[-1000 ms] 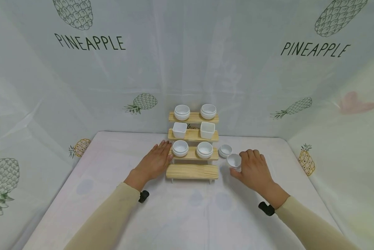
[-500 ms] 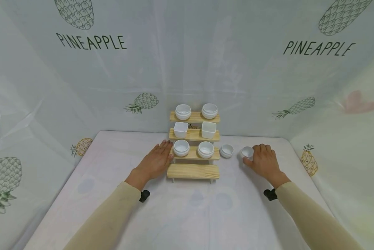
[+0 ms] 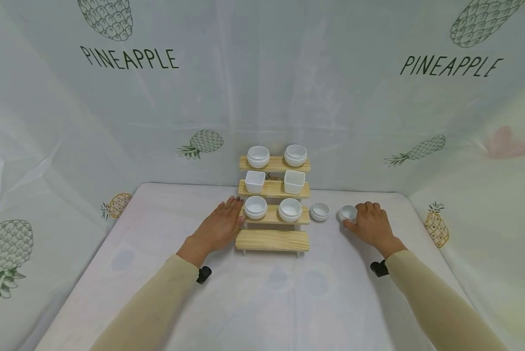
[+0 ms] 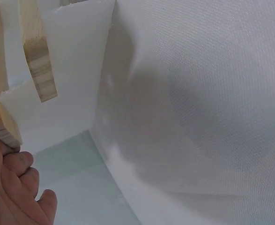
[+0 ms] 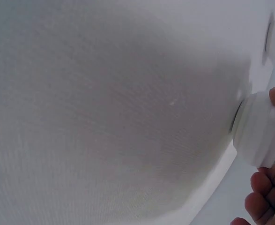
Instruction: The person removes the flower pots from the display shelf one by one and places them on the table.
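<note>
My right hand (image 3: 372,223) holds a small round white bowl (image 3: 346,213) by its side, low over the table at the right. In the right wrist view the thumb lies on one side of that white bowl (image 5: 256,129) and the fingertips on the other. My left hand (image 3: 218,225) rests against the left end of a wooden stepped display stand (image 3: 272,241), fingers mostly straight. The left wrist view shows its fingers beside a board end (image 4: 7,126). Another round white bowl (image 3: 320,211) stands between the stand and my right hand.
The third step holds two round bowls (image 3: 255,207), the second two square bowls (image 3: 294,182), the top two round ones (image 3: 295,155). The lowest board is bare. A pineapple-print curtain (image 3: 262,87) hangs behind the white-covered table (image 3: 262,302).
My right hand has carried its bowl rightward, away from the bowl beside the stand, and then nearly stopped. The left hand has stayed at the stand.
</note>
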`<state>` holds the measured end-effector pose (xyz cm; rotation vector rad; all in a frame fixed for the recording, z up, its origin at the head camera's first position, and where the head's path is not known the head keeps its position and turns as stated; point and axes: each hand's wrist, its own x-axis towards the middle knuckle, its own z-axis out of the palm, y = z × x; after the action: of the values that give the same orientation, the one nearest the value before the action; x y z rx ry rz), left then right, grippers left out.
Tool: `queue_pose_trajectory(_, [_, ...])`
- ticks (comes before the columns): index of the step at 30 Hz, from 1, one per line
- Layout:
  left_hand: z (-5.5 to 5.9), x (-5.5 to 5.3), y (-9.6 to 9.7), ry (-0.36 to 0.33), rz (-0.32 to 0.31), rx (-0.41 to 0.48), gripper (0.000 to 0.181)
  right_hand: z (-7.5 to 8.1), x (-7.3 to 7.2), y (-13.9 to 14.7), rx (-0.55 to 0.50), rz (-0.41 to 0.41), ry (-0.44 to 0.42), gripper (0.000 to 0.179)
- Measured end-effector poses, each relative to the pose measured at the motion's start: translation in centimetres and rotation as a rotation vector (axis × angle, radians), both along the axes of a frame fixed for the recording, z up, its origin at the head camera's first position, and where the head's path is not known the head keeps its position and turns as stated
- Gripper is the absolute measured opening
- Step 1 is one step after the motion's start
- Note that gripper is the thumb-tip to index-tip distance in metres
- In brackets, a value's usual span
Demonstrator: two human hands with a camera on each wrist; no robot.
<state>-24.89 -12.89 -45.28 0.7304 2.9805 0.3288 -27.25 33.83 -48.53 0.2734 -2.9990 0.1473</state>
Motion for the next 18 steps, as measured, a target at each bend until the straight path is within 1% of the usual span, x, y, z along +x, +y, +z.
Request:
queue_pose_trajectory(6, [-0.08,-0.09,0.04,0.005,-0.004,0.004,0.066,-0.09,-0.18,0.16,-0.006,0.001,-0.024,0.071])
queue_pose_trajectory(10, [-0.03,-0.06,0.1,0.01,-0.004,0.006,0.066,0.02,-0.26,0.25,-0.008,0.015,-0.029,0.069])
queue_pose_trajectory(18, [-0.1,-0.17,0.04,0.005,0.0,0.001,0.067,0.48,-0.46,0.59,0.074,0.07,-0.015,0.064])
